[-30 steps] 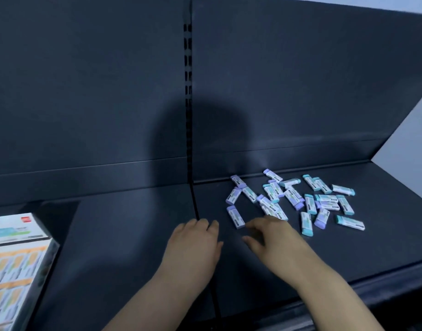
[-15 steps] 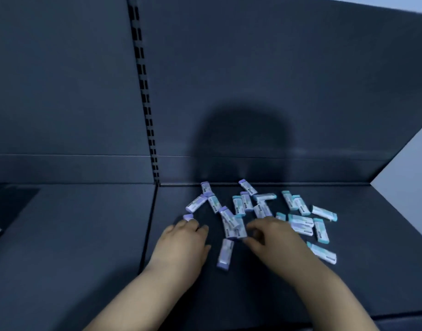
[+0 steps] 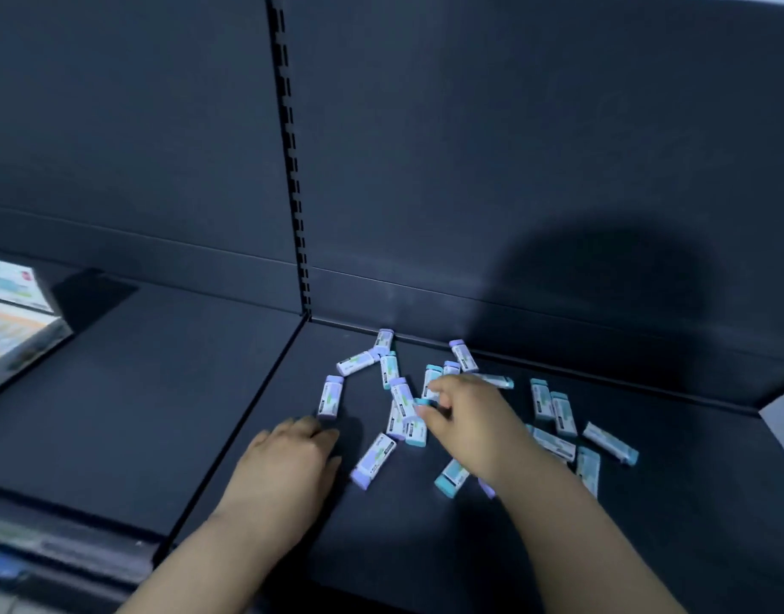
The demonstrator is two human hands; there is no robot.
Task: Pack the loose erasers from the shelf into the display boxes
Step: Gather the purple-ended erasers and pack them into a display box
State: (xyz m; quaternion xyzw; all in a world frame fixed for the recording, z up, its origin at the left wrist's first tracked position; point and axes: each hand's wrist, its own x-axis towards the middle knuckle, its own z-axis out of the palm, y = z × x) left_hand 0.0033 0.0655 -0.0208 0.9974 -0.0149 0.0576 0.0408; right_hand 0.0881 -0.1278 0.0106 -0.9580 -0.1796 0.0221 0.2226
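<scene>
The right hand (image 3: 465, 418) has pushed forward into the loose erasers (image 3: 563, 414) scattered on the shelf (image 3: 160, 392). Its curled fingers and thumb pinch a teal-capped eraser (image 3: 421, 401). The left hand (image 3: 292, 463) lies flat, fingers together, just short of a purple-capped eraser (image 3: 331, 397). The display box (image 3: 13, 312) is back in view at the far left, well apart from the erasers; its contents cannot be told.
</scene>
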